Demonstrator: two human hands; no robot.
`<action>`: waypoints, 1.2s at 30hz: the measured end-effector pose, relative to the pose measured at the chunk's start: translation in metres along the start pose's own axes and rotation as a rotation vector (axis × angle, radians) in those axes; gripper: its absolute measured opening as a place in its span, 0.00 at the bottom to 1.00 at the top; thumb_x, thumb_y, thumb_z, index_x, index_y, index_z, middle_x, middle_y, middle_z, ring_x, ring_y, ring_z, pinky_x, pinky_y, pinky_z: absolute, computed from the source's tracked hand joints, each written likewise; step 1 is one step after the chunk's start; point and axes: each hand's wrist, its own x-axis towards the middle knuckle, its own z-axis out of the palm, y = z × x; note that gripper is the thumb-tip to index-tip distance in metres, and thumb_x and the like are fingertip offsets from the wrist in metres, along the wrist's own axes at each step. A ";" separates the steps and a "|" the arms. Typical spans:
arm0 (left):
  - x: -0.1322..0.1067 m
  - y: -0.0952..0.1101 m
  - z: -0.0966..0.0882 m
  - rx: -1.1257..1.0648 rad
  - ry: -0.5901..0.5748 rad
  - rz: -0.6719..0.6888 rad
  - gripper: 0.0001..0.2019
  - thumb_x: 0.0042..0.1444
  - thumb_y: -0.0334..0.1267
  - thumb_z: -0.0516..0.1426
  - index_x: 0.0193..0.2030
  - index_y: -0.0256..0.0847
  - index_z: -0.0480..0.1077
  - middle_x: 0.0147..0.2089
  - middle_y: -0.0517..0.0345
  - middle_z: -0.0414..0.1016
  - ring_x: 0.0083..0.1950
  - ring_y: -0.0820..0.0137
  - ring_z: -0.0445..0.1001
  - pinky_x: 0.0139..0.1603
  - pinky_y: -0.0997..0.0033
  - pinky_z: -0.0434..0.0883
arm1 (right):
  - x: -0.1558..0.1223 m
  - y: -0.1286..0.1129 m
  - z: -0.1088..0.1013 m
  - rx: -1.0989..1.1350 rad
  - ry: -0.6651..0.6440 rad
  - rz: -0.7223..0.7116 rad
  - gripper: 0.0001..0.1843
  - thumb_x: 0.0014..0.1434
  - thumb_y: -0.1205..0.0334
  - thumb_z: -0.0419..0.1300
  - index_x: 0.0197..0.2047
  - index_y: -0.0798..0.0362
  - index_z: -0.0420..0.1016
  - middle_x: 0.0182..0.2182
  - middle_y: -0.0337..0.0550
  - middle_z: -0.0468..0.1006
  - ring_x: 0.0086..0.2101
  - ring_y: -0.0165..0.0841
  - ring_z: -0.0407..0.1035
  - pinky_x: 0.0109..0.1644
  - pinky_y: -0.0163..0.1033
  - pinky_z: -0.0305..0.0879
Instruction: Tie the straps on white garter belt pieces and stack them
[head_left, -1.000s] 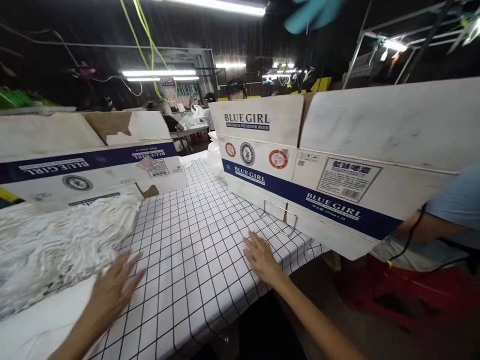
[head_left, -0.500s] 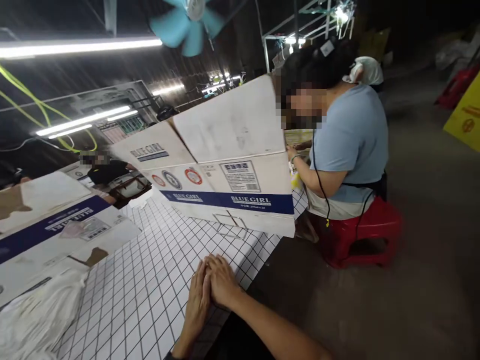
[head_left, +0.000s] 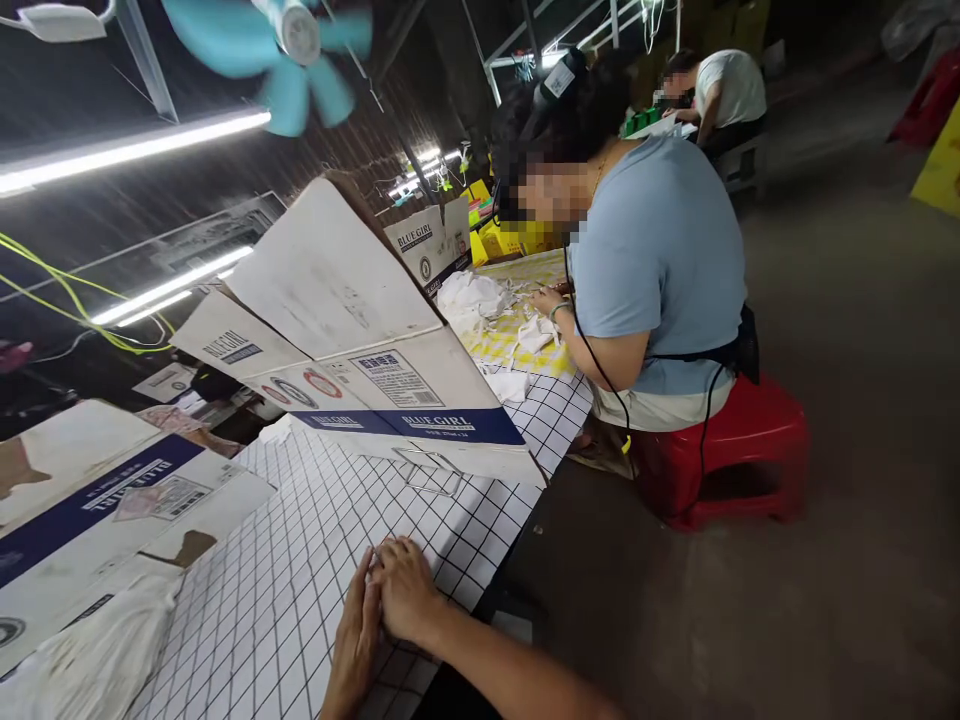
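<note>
My left hand [head_left: 355, 630] rests on its edge on the checked tabletop cloth [head_left: 285, 600], its fingers stretched forward. Against it leans my right hand [head_left: 406, 590], loosely bent, its fingers lying across the left hand near the thumb. The palms face each other, partly hidden, and I see nothing held between them. Just beyond my fingertips a thin metal wire frame [head_left: 431, 472] lies on the cloth. Behind that stands a white and blue BLUE GIRL carton panel [head_left: 390, 385], its upper flaps raised.
Another carton panel [head_left: 105, 490] stands at left, with a heap of white cloth [head_left: 97, 640] before it. Past the upright panel, a person in a blue shirt [head_left: 667, 240] on a red stool [head_left: 742, 450] handles white pieces [head_left: 472, 300]. A fan [head_left: 296, 35] hangs above.
The view has turned and shifted, showing more of the co-worker's table and a person farther back. My hands keep nearly the same joined pose on the cloth.
</note>
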 end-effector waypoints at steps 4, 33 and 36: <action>-0.001 0.000 0.001 0.013 0.014 -0.008 0.32 0.69 0.61 0.44 0.77 0.56 0.54 0.78 0.58 0.57 0.78 0.52 0.55 0.77 0.41 0.58 | -0.021 0.005 -0.032 0.093 -0.003 -0.050 0.11 0.64 0.65 0.60 0.45 0.56 0.82 0.49 0.48 0.83 0.50 0.38 0.77 0.58 0.39 0.70; -0.011 0.011 0.015 0.193 0.092 0.193 0.29 0.71 0.56 0.46 0.76 0.53 0.55 0.78 0.55 0.56 0.79 0.52 0.55 0.76 0.37 0.59 | 0.011 0.143 -0.314 0.586 0.746 0.348 0.37 0.62 0.35 0.59 0.65 0.51 0.75 0.53 0.52 0.82 0.50 0.44 0.78 0.59 0.48 0.71; -0.012 0.012 0.017 0.225 0.117 0.232 0.28 0.71 0.55 0.46 0.75 0.53 0.55 0.78 0.55 0.57 0.78 0.54 0.57 0.76 0.37 0.59 | 0.032 0.145 -0.327 0.606 0.694 0.366 0.35 0.61 0.39 0.62 0.64 0.52 0.77 0.45 0.50 0.84 0.45 0.43 0.80 0.56 0.48 0.73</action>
